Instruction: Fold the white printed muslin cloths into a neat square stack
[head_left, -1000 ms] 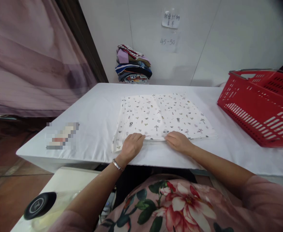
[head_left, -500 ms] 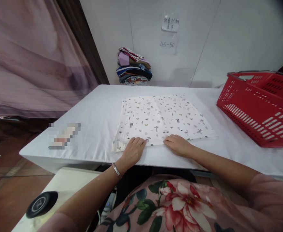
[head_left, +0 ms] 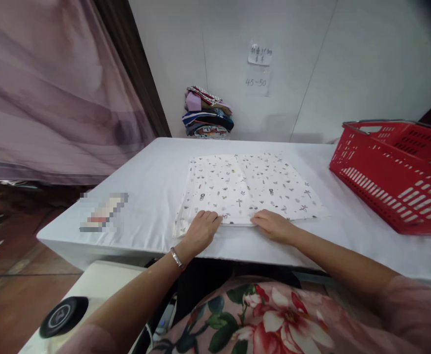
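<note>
A white cloth (head_left: 233, 184) printed with small palm trees and other dark motifs lies folded in layers before me, with a crease down its middle. My left hand (head_left: 203, 230) is closed on its near edge, left of centre, thumb hidden. To the right of that, my right hand (head_left: 273, 226) pinches the same edge, fingers bent over it. A short stretch of the edge shows between the hands, slightly raised. The cloth's layers fan a little at its left side.
A red plastic basket (head_left: 377, 172) stands on the white-covered table (head_left: 145, 196) at right. A pile of folded fabrics (head_left: 208, 115) sits by the far wall. A blurred-out flat object (head_left: 104, 212) lies at left; a round black object (head_left: 64, 317) rests on a lower white surface.
The view has tipped up slightly, so everything sits lower in the picture. Both hands stay on the cloth's near edge, which looks a little more lifted between them.
</note>
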`<state>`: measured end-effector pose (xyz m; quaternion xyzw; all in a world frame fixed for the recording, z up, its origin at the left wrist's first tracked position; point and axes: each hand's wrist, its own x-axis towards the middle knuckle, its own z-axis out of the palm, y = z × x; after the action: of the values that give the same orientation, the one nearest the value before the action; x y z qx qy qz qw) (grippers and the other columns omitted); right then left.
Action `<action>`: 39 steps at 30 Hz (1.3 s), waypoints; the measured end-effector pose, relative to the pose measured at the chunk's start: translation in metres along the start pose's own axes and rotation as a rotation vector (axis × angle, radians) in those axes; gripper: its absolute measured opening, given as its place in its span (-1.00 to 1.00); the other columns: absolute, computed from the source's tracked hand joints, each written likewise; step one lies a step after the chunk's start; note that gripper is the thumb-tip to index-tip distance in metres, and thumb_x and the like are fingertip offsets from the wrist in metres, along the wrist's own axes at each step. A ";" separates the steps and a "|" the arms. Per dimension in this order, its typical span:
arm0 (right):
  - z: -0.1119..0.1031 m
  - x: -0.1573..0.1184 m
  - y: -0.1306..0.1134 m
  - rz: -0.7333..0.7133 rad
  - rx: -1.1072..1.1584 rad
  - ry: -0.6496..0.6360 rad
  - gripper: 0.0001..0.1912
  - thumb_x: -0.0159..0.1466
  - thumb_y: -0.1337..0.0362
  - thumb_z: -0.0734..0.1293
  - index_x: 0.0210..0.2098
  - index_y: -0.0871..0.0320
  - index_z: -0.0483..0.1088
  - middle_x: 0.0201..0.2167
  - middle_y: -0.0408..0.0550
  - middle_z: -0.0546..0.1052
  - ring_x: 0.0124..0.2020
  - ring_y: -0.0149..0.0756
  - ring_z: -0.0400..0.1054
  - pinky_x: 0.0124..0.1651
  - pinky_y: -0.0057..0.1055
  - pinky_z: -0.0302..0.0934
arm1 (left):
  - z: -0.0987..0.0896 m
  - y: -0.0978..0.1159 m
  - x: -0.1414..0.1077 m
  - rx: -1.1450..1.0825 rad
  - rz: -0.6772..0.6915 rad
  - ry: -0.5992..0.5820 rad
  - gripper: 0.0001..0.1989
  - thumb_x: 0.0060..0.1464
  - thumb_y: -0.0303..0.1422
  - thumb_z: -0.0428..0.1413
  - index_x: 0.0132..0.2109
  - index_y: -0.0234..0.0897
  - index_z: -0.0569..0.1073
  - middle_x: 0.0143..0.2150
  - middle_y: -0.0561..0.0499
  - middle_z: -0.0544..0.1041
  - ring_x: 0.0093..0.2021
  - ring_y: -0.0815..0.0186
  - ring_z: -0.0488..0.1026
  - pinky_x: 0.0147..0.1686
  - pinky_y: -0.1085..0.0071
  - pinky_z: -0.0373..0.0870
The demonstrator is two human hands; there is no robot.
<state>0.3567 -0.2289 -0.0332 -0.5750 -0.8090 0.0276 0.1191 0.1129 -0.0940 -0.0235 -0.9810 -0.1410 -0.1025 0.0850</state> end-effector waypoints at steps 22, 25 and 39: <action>0.018 0.001 -0.032 0.046 0.102 -0.017 -0.75 0.20 0.47 0.11 -0.27 0.16 0.38 -0.30 -0.03 0.39 -0.28 -0.28 0.20 -0.23 -0.37 0.12 | 0.023 -0.005 -0.039 -0.263 -0.132 0.174 -0.75 0.02 -0.62 -0.09 -0.28 -0.26 0.40 -0.34 0.01 0.40 -0.28 0.28 0.28 -0.26 0.32 0.24; 0.000 0.009 -0.028 0.050 0.264 0.007 -0.74 0.25 0.36 0.12 -0.16 0.13 0.38 -0.18 0.01 0.41 -0.16 -0.26 0.25 -0.12 -0.33 0.19 | 0.026 -0.003 -0.040 -0.281 -0.153 0.186 -0.77 0.02 -0.62 -0.08 -0.29 -0.26 0.39 -0.34 0.02 0.40 -0.28 0.28 0.28 -0.25 0.32 0.24; 0.012 0.090 0.054 0.384 0.202 -0.221 -0.20 0.25 -0.21 -0.11 0.31 0.14 -0.15 0.34 -0.08 -0.27 0.33 -0.15 -0.45 0.30 -0.18 -0.44 | 0.046 -0.013 -0.052 -0.336 -0.136 0.291 -0.66 -0.15 -0.67 -0.13 -0.29 -0.21 0.35 -0.34 0.05 0.43 -0.31 0.29 0.31 -0.32 0.37 0.26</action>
<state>0.3763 -0.1256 -0.0401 -0.6969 -0.6861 0.1933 0.0792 0.0682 -0.0858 -0.0775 -0.9446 -0.1738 -0.2702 -0.0674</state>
